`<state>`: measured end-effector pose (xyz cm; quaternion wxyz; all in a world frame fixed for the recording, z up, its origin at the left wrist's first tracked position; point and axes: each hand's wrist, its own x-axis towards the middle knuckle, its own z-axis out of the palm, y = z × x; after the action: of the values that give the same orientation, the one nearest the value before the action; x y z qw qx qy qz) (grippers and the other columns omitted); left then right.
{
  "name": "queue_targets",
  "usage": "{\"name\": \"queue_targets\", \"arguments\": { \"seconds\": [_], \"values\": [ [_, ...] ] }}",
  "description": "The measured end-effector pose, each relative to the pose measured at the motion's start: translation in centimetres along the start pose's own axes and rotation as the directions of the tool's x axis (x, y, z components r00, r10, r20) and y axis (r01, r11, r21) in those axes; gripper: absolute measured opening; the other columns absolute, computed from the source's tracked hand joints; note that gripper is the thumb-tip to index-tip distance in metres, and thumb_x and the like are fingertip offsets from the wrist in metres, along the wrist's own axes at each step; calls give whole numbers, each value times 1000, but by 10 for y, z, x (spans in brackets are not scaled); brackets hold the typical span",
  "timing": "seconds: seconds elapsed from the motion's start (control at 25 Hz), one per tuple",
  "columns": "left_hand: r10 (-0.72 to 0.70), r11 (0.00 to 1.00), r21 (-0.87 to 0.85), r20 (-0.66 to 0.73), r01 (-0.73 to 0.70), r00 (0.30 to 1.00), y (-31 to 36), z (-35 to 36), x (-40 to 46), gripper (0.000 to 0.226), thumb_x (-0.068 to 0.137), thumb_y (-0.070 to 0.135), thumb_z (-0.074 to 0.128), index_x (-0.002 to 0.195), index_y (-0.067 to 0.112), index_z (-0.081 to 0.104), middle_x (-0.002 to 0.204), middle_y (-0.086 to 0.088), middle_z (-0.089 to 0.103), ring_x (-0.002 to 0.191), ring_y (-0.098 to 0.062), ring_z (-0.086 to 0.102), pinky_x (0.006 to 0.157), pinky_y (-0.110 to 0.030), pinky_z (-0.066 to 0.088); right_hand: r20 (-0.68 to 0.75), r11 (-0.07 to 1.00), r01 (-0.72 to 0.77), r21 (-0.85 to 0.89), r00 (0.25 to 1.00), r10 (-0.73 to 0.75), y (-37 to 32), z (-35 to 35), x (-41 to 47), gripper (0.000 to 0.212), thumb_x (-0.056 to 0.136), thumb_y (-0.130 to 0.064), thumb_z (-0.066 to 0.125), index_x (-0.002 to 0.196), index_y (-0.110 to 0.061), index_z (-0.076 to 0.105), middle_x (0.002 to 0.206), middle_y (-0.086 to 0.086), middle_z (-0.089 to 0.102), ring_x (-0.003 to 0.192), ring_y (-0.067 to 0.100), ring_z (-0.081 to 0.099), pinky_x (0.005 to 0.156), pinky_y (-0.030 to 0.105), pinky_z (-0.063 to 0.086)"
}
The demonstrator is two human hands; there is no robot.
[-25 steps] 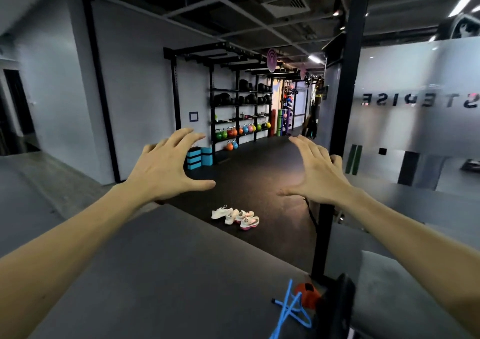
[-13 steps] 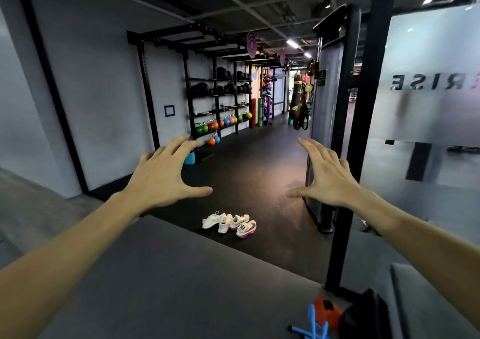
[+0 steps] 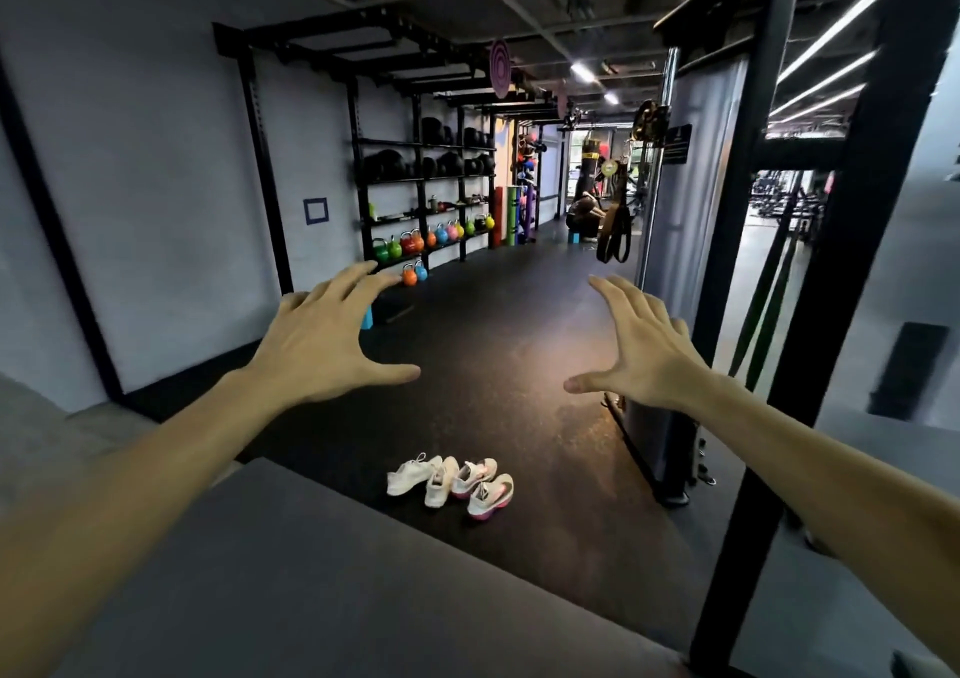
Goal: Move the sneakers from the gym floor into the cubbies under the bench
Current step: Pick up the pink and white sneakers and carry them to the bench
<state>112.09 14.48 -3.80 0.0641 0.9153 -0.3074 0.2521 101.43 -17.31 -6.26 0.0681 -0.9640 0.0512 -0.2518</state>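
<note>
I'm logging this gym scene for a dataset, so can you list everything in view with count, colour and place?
sneakers: four, white, two with pink soles, grouped on the dark floor.
grey platform: one, foreground.
kettlebells: several, green, red, orange, blue, pink, on the lower rack shelf and the floor below.
black rack: one, along the left wall, dark balls on upper shelves.
purple target disc: one, atop the rack.
black straps: hanging right of centre.
left hand: open, raised, holding nothing.
right hand: open, raised, holding nothing.
</note>
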Motion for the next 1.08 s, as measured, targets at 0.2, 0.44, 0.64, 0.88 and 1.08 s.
{"name": "queue_targets", "arguments": {
  "seconds": [0.2, 0.44, 0.64, 0.88, 1.08],
  "values": [
    [50, 998, -39, -16, -50, 999, -58, 75, 108, 103, 58, 86, 52, 142, 40, 13, 155, 7, 13, 135, -21, 30, 106, -49, 27, -27, 1000, -14, -23, 1000, 13, 21, 62, 109, 124, 52, -72, 72, 147, -33, 3, 157, -5, 6, 140, 26, 14, 105, 56, 24],
    [97, 990, -100, 19, -95, 995, -114, 166, 246, 104, 59, 84, 53, 143, 41, 11, 156, 7, 10, 138, -21, 26, 108, -51, 25, -47, 995, -102, 9, 994, 103, 54, 137, 233, 121, 52, -73, 72, 146, -34, 5, 156, -6, 7, 141, 25, 13, 105, 56, 23],
    [141, 982, -138, 55, -133, 988, -143, 247, 352, 103, 59, 84, 54, 143, 41, 13, 156, 8, 10, 138, -19, 25, 108, -51, 24, -15, 984, -175, -20, 984, 175, 107, 204, 315, 121, 51, -75, 69, 146, -34, 6, 156, -5, 7, 140, 25, 14, 106, 57, 25],
    [178, 975, -141, 55, -169, 982, -159, 342, 488, 105, 58, 86, 52, 143, 40, 13, 156, 7, 11, 137, -19, 27, 106, -51, 27, -29, 976, -215, -30, 976, 214, 182, 269, 433, 120, 53, -71, 72, 147, -33, 8, 156, -6, 8, 140, 24, 15, 105, 54, 25],
    [169, 977, -141, 76, -158, 983, -169, 410, 595, 105, 57, 87, 51, 143, 40, 14, 155, 8, 11, 136, -19, 28, 105, -50, 28, 9, 973, -224, -59, 974, 225, 238, 316, 536, 121, 53, -72, 72, 147, -32, 7, 156, -4, 9, 140, 26, 17, 104, 55, 25]
  ]
}}
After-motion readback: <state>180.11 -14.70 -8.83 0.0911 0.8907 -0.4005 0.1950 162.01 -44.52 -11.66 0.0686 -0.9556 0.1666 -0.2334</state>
